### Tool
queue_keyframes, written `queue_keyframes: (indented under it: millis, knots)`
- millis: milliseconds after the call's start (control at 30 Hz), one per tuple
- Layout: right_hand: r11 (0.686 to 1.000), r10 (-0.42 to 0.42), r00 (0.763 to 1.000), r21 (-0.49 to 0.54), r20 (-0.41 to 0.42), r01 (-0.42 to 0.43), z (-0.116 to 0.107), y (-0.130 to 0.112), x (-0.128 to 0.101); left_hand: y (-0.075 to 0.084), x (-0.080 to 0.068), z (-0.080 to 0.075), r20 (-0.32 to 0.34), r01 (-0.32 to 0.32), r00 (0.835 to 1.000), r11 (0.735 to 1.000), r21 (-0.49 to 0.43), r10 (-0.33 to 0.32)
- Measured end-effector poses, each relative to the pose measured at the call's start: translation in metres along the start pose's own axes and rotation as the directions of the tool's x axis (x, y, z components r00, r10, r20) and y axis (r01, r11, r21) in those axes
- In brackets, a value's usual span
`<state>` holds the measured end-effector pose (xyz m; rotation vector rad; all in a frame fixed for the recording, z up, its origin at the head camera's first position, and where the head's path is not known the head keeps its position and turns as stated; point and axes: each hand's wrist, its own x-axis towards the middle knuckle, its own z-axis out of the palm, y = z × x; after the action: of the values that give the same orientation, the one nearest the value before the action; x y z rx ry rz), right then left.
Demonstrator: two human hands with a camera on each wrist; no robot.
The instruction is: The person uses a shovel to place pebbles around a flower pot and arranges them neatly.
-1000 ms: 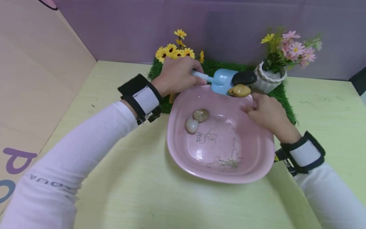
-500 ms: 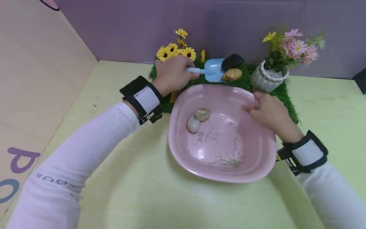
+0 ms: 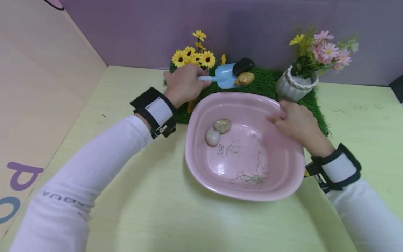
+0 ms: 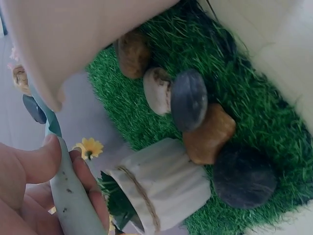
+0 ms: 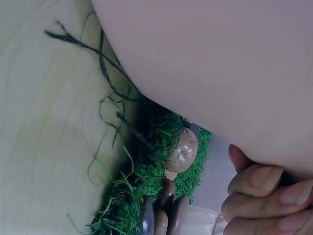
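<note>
My left hand [image 3: 185,84] grips the handle of a light blue toy shovel [image 3: 224,76], behind the pink basin. A black stone [image 3: 243,65] and a yellow-brown stone [image 3: 245,79] lie on the blade, over the turf. The left wrist view shows fingers [image 4: 44,159] curled round the pale handle [image 4: 73,196]. With its thumb inside, my right hand [image 3: 297,122] holds the back right rim of the pink basin [image 3: 240,196]; in the right wrist view its other fingers [image 5: 259,196] curl under the rim. Two smooth stones [image 3: 217,132] and loose grass strands rest in the basin.
Artificial turf [image 3: 262,82] lies behind and partly under the basin. A white pot [image 3: 294,85] with pink flowers stands at its right, yellow flowers [image 3: 195,57] at its left. Several stones [image 4: 210,134] lie on the turf beside a white pot [image 4: 164,183]. A purple wall [image 3: 132,35] rises behind.
My left hand has carried the shovel with both stones left and back, from overlapping the basin's back rim to over the turf. My right hand keeps its grip on the basin, which has barely shifted.
</note>
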<state>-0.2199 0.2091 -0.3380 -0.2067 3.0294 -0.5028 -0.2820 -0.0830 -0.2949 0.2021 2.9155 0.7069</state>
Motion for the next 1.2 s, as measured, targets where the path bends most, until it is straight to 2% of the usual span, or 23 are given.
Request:
queue_keyframes:
  millis: [400,767,1033,1200]
  knots:
    - [1.0,-0.004,1.0,0.002,-0.004,0.004,0.0,0.0,0.0,-0.021,0.0,0.004,0.002,0.011,1.0,1.0,0.024,-0.011]
    - [1.0,-0.008,1.0,0.012,-0.007,0.008,0.001,0.001,-0.001,-0.043,0.001,0.009,0.062,0.038,0.997,0.998,0.046,-0.041]
    - [1.0,0.006,1.0,0.004,0.015,-0.006,0.001,0.0,0.0,-0.05,0.0,0.009,0.074,0.037,0.996,0.998,0.059,-0.042]
    - [1.0,-0.001,1.0,0.006,0.0,0.001,0.001,0.0,0.0,-0.056,0.0,0.01,0.089,0.046,0.995,0.996,0.079,-0.053]
